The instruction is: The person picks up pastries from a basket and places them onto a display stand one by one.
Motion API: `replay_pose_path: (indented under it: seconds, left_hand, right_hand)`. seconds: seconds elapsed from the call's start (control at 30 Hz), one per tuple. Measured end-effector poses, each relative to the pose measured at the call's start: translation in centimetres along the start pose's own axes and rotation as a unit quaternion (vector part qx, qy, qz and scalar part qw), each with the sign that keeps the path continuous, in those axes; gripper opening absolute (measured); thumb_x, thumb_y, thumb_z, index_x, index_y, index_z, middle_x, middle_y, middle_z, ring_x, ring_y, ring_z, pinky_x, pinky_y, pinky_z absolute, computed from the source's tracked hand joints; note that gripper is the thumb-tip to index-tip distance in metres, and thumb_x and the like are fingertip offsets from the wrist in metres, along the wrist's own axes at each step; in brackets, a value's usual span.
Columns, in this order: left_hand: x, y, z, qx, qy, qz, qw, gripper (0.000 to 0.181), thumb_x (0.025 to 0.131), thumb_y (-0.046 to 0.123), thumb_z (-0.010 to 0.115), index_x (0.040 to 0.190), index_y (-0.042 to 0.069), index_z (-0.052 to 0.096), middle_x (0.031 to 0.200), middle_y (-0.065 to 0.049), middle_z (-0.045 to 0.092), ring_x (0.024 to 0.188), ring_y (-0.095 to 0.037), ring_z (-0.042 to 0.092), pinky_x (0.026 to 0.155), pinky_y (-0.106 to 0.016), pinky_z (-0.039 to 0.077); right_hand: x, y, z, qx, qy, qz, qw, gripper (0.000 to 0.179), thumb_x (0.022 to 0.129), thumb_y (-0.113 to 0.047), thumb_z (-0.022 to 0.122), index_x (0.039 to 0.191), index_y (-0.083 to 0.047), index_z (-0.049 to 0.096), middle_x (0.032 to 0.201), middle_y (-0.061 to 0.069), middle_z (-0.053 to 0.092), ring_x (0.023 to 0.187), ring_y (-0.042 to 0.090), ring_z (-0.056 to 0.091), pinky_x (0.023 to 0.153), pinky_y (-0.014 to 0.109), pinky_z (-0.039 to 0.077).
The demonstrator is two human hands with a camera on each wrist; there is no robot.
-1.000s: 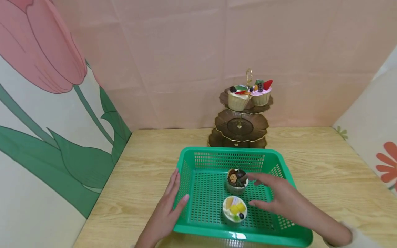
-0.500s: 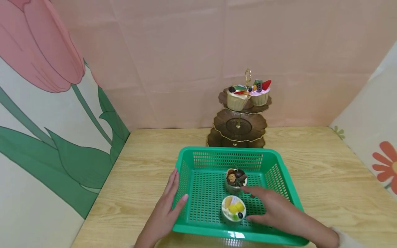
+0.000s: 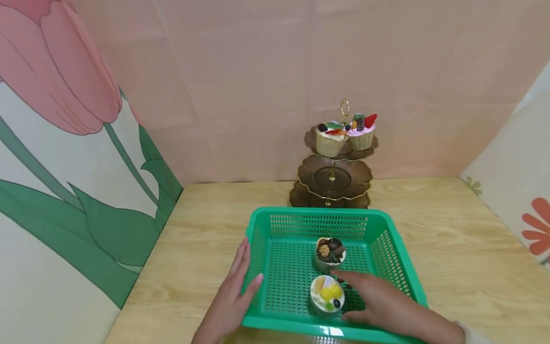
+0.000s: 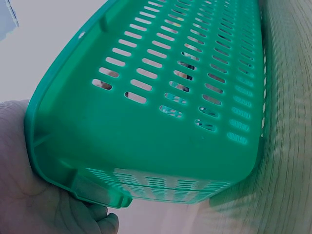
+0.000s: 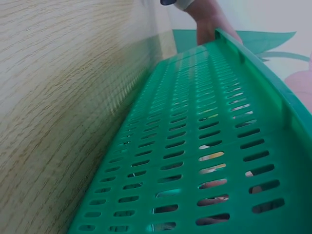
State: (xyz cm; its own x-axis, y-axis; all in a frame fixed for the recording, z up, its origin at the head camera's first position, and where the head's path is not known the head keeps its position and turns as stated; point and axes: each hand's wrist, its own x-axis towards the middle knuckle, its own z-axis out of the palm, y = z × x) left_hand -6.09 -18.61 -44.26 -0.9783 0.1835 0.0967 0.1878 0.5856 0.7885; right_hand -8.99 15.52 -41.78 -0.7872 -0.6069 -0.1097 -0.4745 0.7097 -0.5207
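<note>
Inside a green plastic basket (image 3: 288, 267) stand two cupcakes. The near one is a fruit-topped cupcake (image 3: 327, 294) with yellow pieces and a dark berry; behind it is a chocolate-topped cupcake (image 3: 330, 253). My right hand (image 3: 380, 303) reaches over the basket's right part, thumb and index finger spread at the right side of the fruit-topped cupcake, its other fingers mostly hidden. Against the basket's left rim rests my left hand (image 3: 234, 291), fingers straight along the outside and thumb over the rim. The left wrist view shows that hand (image 4: 44, 195) at the rim.
Behind the basket stands a brown three-tier stand (image 3: 335, 179) with gold edges. Its top tier carries a white-cream cupcake (image 3: 330, 143) and a pink-cream cupcake (image 3: 362, 138). The wooden table (image 3: 210, 229) ends at a pink cloth backdrop (image 3: 240, 95).
My right hand has moved left and toward me, from beside the chocolate-topped cupcake to the fruit-topped one. My left hand stays at the rim, and the cupcakes keep their places.
</note>
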Motion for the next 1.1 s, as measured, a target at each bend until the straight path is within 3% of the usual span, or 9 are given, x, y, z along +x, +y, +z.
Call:
replay_pose_path:
  seconds: [0.3,0.5,0.73,0.93,1.1]
  left_hand:
    - [0.1,0.2,-0.1,0.001,0.012,0.002,0.9999,0.076,0.105,0.055,0.043,0.164,0.020,0.010,0.170,0.012,-0.001,0.154,-0.012,0.006,0.121,-0.052,0.020]
    - [0.1,0.2,0.0,0.000,0.006,-0.005,1.0000,0.077,0.105,0.057,0.042,0.164,0.019,0.010,0.170,0.010,-0.001,0.154,-0.012,0.005,0.121,-0.051,0.019]
    - [-0.1,0.4,0.1,-0.001,0.002,-0.010,0.9999,0.077,0.105,0.058,0.042,0.164,0.020,0.011,0.170,0.011,-0.001,0.154,-0.013,0.005,0.120,-0.052,0.019]
    - [-0.2,0.3,0.2,0.003,0.006,-0.006,1.0000,0.076,0.105,0.057,0.042,0.164,0.020,0.011,0.170,0.012,-0.001,0.154,-0.012,0.006,0.120,-0.052,0.020]
    - [-0.2,0.3,0.2,0.004,0.011,-0.001,0.9999,0.076,0.105,0.056,0.043,0.164,0.020,0.011,0.170,0.010,0.001,0.154,-0.013,0.006,0.120,-0.052,0.020]
  right_hand:
    - [0.6,-0.5,-0.3,-0.010,-0.020,-0.010,0.9997,0.091,0.075,-0.047,0.088,0.147,-0.005,0.052,0.134,0.014,0.064,0.116,0.032,0.064,0.086,0.050,0.057]
    - [0.7,-0.6,0.2,-0.029,-0.004,-0.021,0.9993,0.090,0.073,-0.044,0.090,0.145,-0.004,0.053,0.127,0.015,0.067,0.111,0.032,0.066,0.083,0.049,0.058]
    - [0.7,-0.5,0.8,-0.036,0.011,-0.016,0.9992,0.078,0.072,-0.038,0.092,0.135,-0.007,0.057,0.114,0.006,0.072,0.098,0.022,0.069,0.071,0.039,0.059]
    - [0.7,-0.5,1.0,-0.034,0.002,-0.012,0.9993,0.084,0.072,-0.043,0.091,0.139,-0.007,0.055,0.119,0.010,0.071,0.104,0.027,0.069,0.077,0.046,0.059]
    - [0.7,-0.6,1.1,-0.036,0.010,-0.019,0.9991,0.080,0.072,-0.042,0.091,0.136,-0.006,0.058,0.115,0.006,0.071,0.101,0.023,0.068,0.077,0.044,0.058]
